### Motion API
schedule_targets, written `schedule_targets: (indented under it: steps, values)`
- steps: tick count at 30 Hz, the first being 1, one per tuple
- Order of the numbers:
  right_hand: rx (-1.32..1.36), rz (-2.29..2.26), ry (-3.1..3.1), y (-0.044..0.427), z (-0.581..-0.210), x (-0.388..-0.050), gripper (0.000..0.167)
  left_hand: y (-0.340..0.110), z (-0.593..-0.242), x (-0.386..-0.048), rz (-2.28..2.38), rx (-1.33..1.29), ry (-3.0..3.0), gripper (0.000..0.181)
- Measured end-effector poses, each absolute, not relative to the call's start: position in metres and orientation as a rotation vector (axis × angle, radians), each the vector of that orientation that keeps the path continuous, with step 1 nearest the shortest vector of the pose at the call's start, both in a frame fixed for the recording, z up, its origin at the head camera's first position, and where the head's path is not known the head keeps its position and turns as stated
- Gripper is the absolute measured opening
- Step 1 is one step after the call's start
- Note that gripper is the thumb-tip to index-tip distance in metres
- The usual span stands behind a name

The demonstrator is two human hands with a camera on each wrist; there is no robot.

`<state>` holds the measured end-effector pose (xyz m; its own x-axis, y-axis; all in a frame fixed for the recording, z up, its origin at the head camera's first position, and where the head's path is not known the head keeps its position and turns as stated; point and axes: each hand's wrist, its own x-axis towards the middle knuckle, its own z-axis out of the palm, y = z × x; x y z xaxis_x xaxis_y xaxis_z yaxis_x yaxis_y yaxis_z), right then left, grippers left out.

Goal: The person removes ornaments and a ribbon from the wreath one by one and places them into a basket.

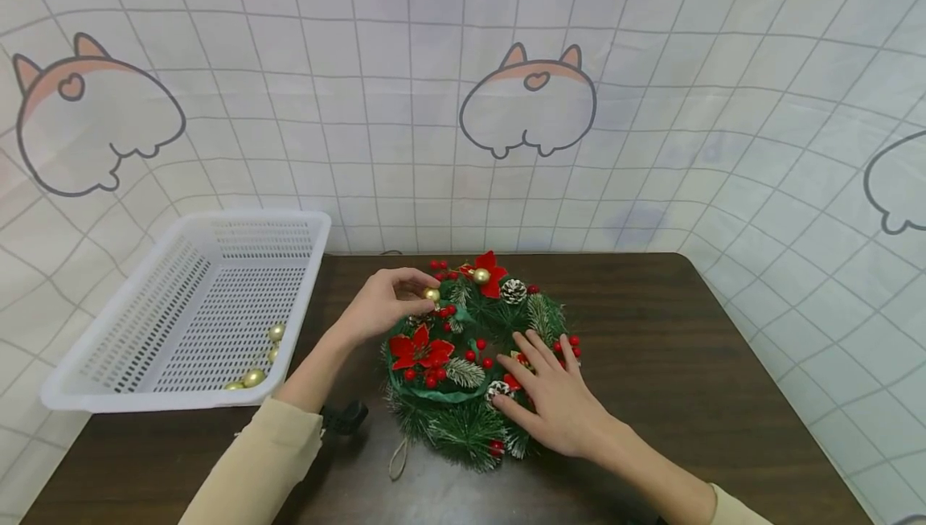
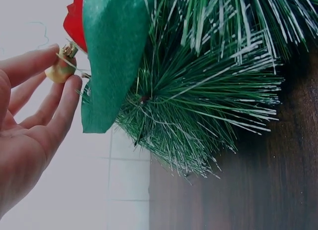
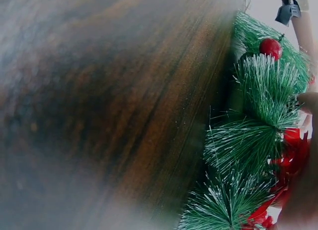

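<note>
A green Christmas wreath (image 1: 469, 427) with red flowers, berries and snowy pine cones lies on the dark table. At its upper left, my left hand (image 1: 383, 300) pinches a gold ball ornament (image 1: 432, 295). In the left wrist view the thumb and fingers hold that gold ball (image 2: 60, 71) beside a green ribbon (image 2: 114, 61). My right hand (image 1: 560, 404) rests on the wreath's right side with fingers spread, partly covering a red flower and touching near a pine cone (image 1: 497, 391). Another gold ball (image 1: 481, 276) sits by the top red flower (image 1: 489, 274).
A white perforated basket (image 1: 181, 324) stands at the left, with several gold balls (image 1: 254, 378) in its near right corner. A cord loop (image 1: 398, 461) lies on the table (image 1: 673, 348) below the wreath. Behind rises a white gridded curtain (image 1: 405, 107) with cartoon prints.
</note>
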<state>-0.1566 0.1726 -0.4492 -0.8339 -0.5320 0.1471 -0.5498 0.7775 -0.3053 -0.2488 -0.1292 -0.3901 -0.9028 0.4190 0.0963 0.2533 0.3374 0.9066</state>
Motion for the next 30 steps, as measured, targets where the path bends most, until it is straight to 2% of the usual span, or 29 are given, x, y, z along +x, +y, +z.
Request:
schedule_targets:
  steps: [10, 30]
  values:
    - [0.894, 0.529, -2.908, 0.171, -0.449, -0.156, 0.07, -0.132, -0.409, -0.252, 1.583, 0.703, 2.454, 0.034]
    - [0.882, 0.512, -2.903, 0.172, -0.451, -0.157, 0.069, -0.149, -0.394, -0.233, 1.656, 0.763, 2.433, 0.03]
